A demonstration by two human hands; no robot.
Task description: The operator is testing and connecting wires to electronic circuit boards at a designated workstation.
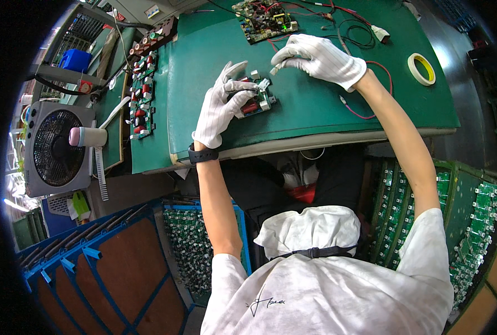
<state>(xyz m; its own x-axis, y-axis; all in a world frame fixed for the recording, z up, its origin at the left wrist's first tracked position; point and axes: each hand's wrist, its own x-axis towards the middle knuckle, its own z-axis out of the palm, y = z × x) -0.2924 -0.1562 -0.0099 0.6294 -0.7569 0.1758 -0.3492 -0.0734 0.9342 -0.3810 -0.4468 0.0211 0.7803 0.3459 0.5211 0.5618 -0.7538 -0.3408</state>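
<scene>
A white striped glove covers my left hand (221, 107), which has its thumb and fingers closed on a small green circuit board (264, 104). Red and white parts stand on that board, partly hidden by the fingers. My right hand (319, 59), gloved the same way, is up and to the right of the board. Between its fingertips is a small white connector (274, 71), apart from the board. Behind the hands lies a larger populated circuit board (262, 22) with a lit green spot and red wires running from it.
A green mat (195, 56) covers the bench. At its left lies a row of circuit boards (142, 100); a roll of tape (421, 69) and a white plug (380, 34) are at the right. A fan (58, 145) stands left. Racks of boards (391, 212) flank my lap.
</scene>
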